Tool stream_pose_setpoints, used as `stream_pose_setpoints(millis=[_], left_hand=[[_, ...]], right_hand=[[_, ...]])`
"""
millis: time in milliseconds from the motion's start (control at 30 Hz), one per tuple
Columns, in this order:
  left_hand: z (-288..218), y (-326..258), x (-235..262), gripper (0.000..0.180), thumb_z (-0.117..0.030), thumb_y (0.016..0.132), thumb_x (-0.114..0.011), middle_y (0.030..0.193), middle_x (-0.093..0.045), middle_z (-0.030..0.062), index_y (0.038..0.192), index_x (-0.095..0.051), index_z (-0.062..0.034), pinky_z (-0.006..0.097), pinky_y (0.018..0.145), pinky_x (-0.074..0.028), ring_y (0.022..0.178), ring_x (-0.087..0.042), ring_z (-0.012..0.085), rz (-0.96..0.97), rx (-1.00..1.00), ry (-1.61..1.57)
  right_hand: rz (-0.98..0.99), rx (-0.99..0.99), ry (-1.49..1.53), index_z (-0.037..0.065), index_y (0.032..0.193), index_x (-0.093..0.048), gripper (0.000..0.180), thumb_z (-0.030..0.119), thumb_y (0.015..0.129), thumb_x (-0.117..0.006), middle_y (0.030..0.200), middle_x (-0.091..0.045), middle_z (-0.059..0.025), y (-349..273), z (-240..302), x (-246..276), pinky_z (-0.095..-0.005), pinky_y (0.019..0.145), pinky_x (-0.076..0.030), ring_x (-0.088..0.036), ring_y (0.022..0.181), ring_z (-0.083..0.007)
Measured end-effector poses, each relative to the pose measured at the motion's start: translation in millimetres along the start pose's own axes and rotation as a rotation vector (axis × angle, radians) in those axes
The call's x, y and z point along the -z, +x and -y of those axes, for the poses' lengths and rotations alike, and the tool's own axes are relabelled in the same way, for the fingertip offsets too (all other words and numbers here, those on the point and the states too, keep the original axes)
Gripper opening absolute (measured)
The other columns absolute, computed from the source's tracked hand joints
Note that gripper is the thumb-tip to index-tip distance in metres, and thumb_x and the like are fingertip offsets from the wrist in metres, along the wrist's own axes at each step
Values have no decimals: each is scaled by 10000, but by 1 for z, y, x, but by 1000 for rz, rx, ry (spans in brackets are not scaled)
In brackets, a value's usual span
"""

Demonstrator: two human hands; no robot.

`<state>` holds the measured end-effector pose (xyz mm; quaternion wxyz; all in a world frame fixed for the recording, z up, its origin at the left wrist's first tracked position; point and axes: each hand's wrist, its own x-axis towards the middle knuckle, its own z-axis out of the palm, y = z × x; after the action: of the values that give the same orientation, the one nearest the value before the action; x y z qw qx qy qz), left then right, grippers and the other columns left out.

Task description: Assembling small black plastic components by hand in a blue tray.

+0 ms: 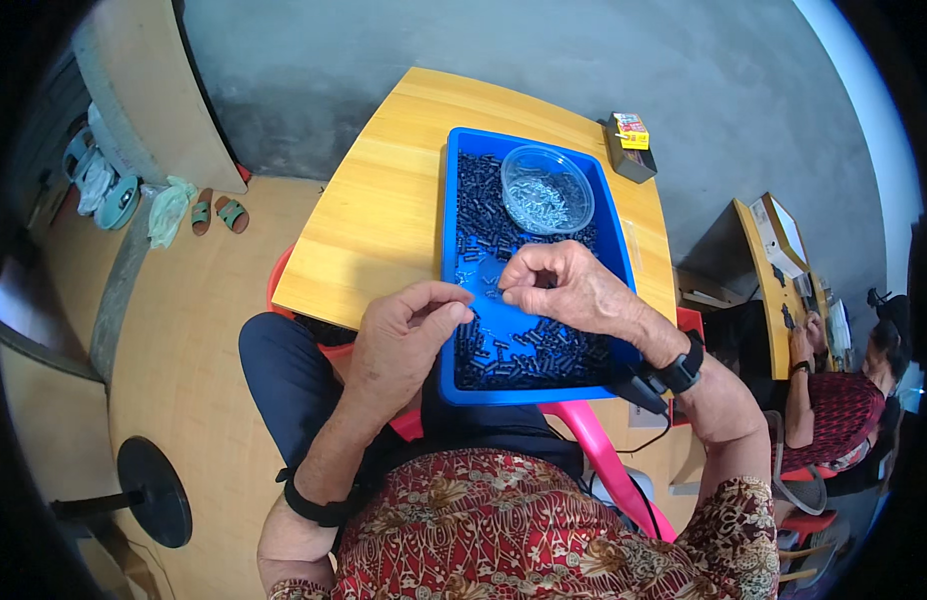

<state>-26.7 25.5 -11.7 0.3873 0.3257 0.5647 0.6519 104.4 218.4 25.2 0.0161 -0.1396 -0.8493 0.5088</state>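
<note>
A blue rectangular tray (450, 345) lies at the table's near edge, above my lap. Many small black cylindrical pieces (529, 357) fill its near end, and more black pieces (479, 195) are heaped along its far left. Inside it, at the far right, a clear round tub (551, 190) holds small silvery metal pieces. My left hand (399, 340) hovers over the tray's left rim, thumb and fingertips pinched together. Over the middle of the tray, my right hand (574, 292) pinches likewise, its fingertips close to a few tiny pieces. Whatever either pinch holds is too small to name.
The yellow wooden table (384, 190) extends to the left and behind the tray. A dark box (632, 155) with a yellow-and-red packet stands at its far right corner. To the right, another person (844, 415) sits at a second table (779, 320). Sandals (219, 212) lie on the floor at left.
</note>
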Motion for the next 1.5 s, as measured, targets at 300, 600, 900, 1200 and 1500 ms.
stream_pose_setpoints(millis=[300, 600, 900, 1200, 1500], left_hand=[[-2, -3, -4, 191, -98, 920, -612, 906, -686, 53, 1057, -663, 25, 233, 792, -487, 865, -626, 95, 4, -1, 42], [-2, -1, -4, 188, -106, 915, -619, 890, -690, 50, 1042, -669, 24, 225, 756, -488, 834, -621, 88, 7, -11, 95], [-1, -2, -3, 184, -101, 915, -619, 900, -687, 53, 1042, -662, 25, 220, 761, -487, 849, -622, 90, 17, -3, 71], [1, -6, -5, 195, -103, 934, -606, 928, -683, 72, 1068, -654, 31, 239, 813, -484, 885, -622, 105, 69, 22, -1], [3, -9, -7, 193, -152, 907, -662, 846, -662, 16, 1011, -665, 10, 216, 700, -473, 760, -580, 51, 129, 0, 36]], right_hand=[[-1, 22, -231, -1, 888, -640, 92, 73, 856, -683, 783, -610, 5, -7, 9, 4, -256, 690, -478, -550, 740, -63], [86, -93, -622, 14, 897, -636, 143, 84, 797, -710, 764, -646, -121, -14, -37, 27, -354, 659, -512, -650, 719, -250], [165, 66, -886, 44, 863, -606, 160, 67, 732, -695, 880, -631, -145, -18, -31, 16, -461, 719, -529, -634, 885, -342], [-48, 125, -272, 8, 854, -571, 115, 0, 779, -658, 740, -563, -90, -21, 30, 1, -345, 643, -492, -584, 676, -223], [-137, 566, -533, 30, 948, -601, 209, -2, 775, -715, 815, -623, -90, -26, 45, -28, -350, 677, -519, -633, 786, -264]])
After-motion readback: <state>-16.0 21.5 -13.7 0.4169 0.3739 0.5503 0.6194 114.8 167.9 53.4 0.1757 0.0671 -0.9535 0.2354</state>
